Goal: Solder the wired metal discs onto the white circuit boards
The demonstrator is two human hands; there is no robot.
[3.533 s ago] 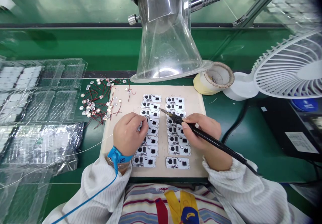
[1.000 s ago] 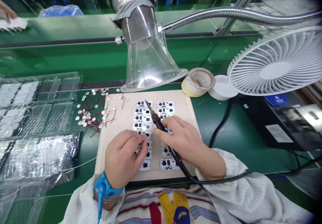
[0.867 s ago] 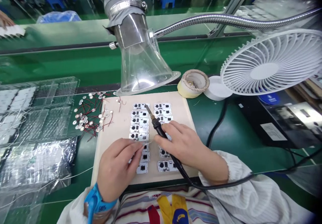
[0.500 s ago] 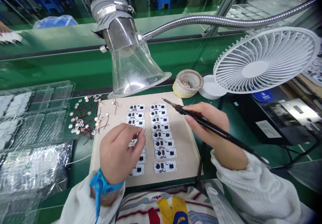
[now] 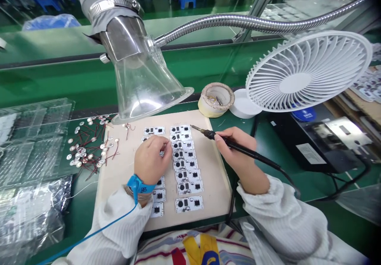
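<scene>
In my right hand (image 5: 238, 147) is a black soldering iron (image 5: 245, 147), gripped like a pen. Its metal tip points left, at the right edge of the upper boards in the right column of white circuit boards (image 5: 186, 175). My left hand (image 5: 151, 157), with a blue wrist strap (image 5: 143, 185), is closed, thumb and finger pinched together; what lies between them is too small to make out. It hovers over the left column of circuit boards (image 5: 159, 195) and hides several of them. Both columns lie on a beige board (image 5: 214, 177).
Small round discs with red wires (image 5: 86, 149) lie in a heap on the left. A clear fume hood (image 5: 145, 86) hangs above the board. Behind stand a tape roll (image 5: 216, 100) and a white lid (image 5: 245, 104); a white fan (image 5: 309, 70) and black box (image 5: 306, 146) are right.
My left hand has moved forward and right, toward the upper boards. The iron's tip has come down to the right column's upper end. The whole view has shifted slightly.
</scene>
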